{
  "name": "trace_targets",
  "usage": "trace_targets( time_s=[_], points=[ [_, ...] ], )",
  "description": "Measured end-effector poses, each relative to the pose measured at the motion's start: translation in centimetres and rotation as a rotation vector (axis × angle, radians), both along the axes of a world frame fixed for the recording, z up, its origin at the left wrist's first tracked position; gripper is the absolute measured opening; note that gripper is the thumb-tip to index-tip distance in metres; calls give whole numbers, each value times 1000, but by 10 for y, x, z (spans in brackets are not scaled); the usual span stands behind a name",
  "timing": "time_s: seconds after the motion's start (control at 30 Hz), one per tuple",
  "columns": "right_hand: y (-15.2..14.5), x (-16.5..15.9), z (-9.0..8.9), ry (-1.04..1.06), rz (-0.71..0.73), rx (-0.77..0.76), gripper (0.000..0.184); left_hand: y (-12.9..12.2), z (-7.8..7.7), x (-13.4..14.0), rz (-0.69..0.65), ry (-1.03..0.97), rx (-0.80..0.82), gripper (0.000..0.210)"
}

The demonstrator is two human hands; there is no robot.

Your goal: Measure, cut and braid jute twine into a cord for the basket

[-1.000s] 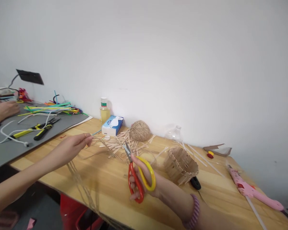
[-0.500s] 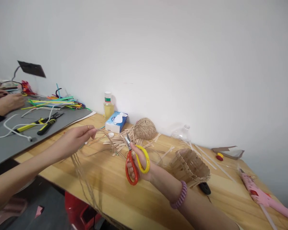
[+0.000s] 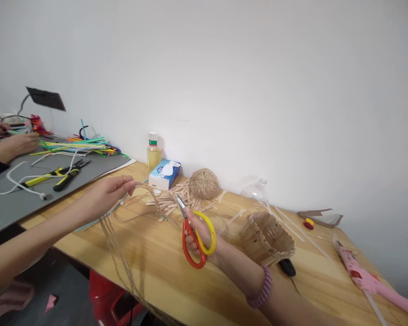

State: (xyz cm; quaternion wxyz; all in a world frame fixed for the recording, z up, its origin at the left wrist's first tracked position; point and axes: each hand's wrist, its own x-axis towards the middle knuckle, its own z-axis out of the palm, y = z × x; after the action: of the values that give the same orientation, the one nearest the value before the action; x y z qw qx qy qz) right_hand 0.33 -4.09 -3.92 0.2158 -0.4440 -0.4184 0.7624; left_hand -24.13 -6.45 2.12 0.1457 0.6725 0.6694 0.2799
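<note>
My left hand [image 3: 113, 192] pinches strands of jute twine [image 3: 117, 251], which hang in long loops below it past the table's front edge. A length of this twine stretches from its fingertips toward the scissors. My right hand [image 3: 204, 233] grips scissors [image 3: 181, 204] with one red and one yellow handle, their blades pointing up and left near the stretched twine. Whether the blades touch the twine I cannot tell. Behind them lie loose wooden craft sticks [image 3: 177, 199] and a ball of twine [image 3: 204, 183]. A basket of wooden sticks [image 3: 255, 237] stands right of my right hand.
At the back are a bottle of yellow liquid [image 3: 154, 158], a tissue pack [image 3: 161, 177] and a clear plastic bottle [image 3: 256, 190]. A pink glue gun [image 3: 369, 280] lies at right. Pliers [image 3: 68, 178], pipe cleaners [image 3: 78, 147] and another person's hands [image 3: 18, 146] are at left.
My right hand and the scissors have shifted slightly right and down. My left hand stays nearly in place with the twine. A light blue strand now shows under my left hand.
</note>
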Motion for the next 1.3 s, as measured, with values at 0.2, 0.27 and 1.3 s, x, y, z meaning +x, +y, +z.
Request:
trace_targets(
  time_s=[0.2,0.27,1.3],
  points=[
    [-5,12,4,2,-7,-120,54,-4,1,6,-43,-33,-24,35],
    [-4,9,5,25,20,-158,54,-8,3,9,-58,-47,-30,37],
    [13,-15,7,35,26,-93,56,-30,4,1,-100,-56,-54,43]
  ],
)
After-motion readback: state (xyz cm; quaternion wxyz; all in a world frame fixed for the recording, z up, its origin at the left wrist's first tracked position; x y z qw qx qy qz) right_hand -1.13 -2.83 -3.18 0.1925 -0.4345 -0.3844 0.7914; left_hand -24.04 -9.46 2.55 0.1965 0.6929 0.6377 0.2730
